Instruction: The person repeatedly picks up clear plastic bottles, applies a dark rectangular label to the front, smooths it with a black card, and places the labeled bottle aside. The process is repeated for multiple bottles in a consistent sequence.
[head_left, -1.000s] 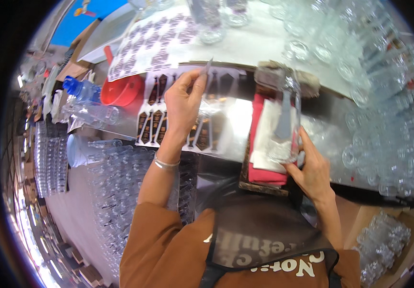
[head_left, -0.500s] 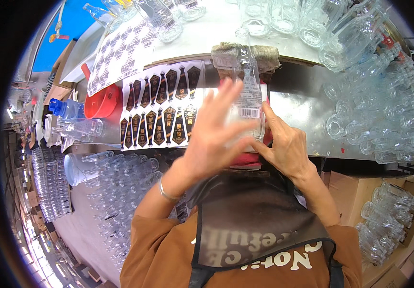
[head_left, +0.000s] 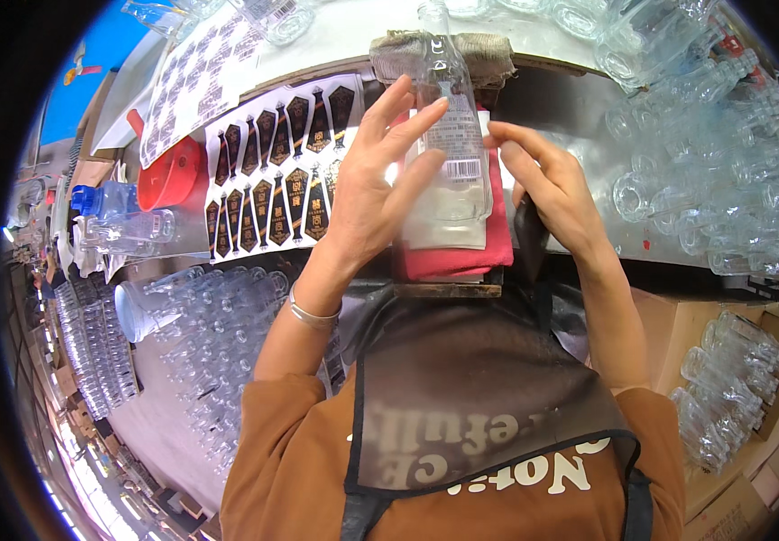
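Observation:
A clear glass bottle [head_left: 460,191] lies on a white and red cloth pad [head_left: 488,251] in front of me, its base toward me. A printed label with a barcode shows on its upper face. Along the bottle's left side my left hand [head_left: 376,171] is open with spread fingers, partly over the glass; the fingertips are slightly blurred. My right hand [head_left: 547,185] is at the bottle's right edge, fingers loosely bent and apart, holding nothing; whether a fingertip touches the glass I cannot tell. A folded grey-beige rag [head_left: 488,56] sits under the bottle's neck.
To the left lies a sheet of black-and-gold tie-shaped labels [head_left: 272,180], beside a red plastic scoop [head_left: 173,176]. A sheet of barcode labels [head_left: 195,81] lies farther back. Many glass bottles [head_left: 714,180] crowd the right, and more fill an open cardboard box [head_left: 660,338] at lower right.
My right hand has eased away from the bottle's lower right side, its fingers loosening. My left hand has shifted left with its fingers spread. The whole view has tilted, moving the bench upward in the picture.

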Available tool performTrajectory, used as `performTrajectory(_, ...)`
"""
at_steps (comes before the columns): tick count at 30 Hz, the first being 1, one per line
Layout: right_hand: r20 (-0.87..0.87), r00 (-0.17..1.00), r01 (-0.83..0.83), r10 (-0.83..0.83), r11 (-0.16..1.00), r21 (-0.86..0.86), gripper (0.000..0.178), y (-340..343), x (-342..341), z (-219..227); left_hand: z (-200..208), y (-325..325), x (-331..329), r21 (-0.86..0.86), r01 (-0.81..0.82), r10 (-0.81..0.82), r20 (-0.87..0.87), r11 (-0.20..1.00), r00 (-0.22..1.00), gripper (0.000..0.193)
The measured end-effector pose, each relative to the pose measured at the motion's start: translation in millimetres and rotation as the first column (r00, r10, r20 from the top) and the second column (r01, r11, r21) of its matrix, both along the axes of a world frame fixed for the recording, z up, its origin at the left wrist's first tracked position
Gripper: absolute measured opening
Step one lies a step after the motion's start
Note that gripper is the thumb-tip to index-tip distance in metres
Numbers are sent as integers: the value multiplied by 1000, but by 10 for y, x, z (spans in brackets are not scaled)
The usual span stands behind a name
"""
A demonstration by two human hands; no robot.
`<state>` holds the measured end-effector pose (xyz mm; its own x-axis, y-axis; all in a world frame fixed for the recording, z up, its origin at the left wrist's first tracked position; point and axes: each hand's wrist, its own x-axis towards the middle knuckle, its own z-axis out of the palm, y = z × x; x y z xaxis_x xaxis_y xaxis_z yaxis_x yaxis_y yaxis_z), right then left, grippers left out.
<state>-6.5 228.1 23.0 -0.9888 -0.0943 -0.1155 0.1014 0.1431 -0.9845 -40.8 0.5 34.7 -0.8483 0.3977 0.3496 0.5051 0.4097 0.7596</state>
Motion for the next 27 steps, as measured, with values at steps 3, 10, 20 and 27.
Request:
performTrajectory(3,-163,986,41,-44,999,-21,49,-155,-103,-175,-22,44,-14,-26,15,-16,-45,1000,999,47)
performTrajectory(10,-56,998,28,-22,995,97,47,-201,-29,0,-72,-1,-25,31,29,-28,-13,999,1000,52)
performTrajectory(20,-203,979,30,8,982,184,49,-235,-28,101,-163,-16,-17,125,22,-31,70,992,997,52)
performTrajectory(27,-209,978,43,-1,979,198,46,-248,-37,107,-152,-17,-49,131,35,-47,90,991,995,51)
